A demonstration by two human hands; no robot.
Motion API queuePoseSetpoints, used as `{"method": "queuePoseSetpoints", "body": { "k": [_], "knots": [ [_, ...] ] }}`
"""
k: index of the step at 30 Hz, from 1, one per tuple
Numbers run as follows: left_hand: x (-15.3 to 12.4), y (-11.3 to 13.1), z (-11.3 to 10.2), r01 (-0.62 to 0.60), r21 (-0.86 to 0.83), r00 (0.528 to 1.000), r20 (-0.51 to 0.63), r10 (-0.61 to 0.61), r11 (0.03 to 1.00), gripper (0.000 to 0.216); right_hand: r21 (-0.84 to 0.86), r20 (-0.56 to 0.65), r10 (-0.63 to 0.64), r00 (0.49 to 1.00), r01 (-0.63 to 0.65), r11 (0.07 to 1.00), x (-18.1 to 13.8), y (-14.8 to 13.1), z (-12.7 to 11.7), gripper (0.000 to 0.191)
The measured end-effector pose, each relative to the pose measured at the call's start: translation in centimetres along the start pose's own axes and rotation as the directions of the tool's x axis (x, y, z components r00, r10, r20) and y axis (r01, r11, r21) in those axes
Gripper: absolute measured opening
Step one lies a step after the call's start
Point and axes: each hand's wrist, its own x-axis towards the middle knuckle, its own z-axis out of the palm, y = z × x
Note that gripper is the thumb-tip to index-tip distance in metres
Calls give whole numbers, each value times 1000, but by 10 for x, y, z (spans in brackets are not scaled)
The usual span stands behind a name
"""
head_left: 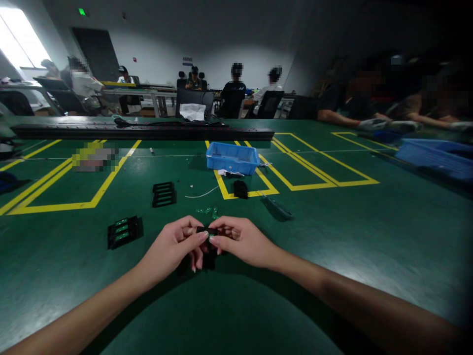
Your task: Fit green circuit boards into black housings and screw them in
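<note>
Between my left hand and my right hand is a small black plastic part, pinched by the fingers of both. Both thumbs press on its near side, where a bit of green shows; the rest is covered by fingers. Just beyond my fingers lie several small green circuit boards. To the left, a black slotted tray holds green boards in its slots. Farther up, a black slotted frame lies flat. Another black part is beyond my right hand.
A blue bin stands ahead, with a dark-handled tool to its near right. A long black bar crosses the table's far side. Yellow tape marks rectangles. At right are another blue bin and blurred co-workers with gloved hands.
</note>
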Motion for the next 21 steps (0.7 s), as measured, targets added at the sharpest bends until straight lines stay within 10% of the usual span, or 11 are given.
{"method": "queuePoseSetpoints", "body": {
  "k": [15,21],
  "knots": [
    [4,-6,0,-156,67,987,-40,159,986,26,-323,-84,-26,996,-3,946,6,-8,2,25],
    [-18,7,-12,-41,170,999,-1,42,985,22,-453,-154,-79,985,1,892,2,-11,8,27]
  ]
}}
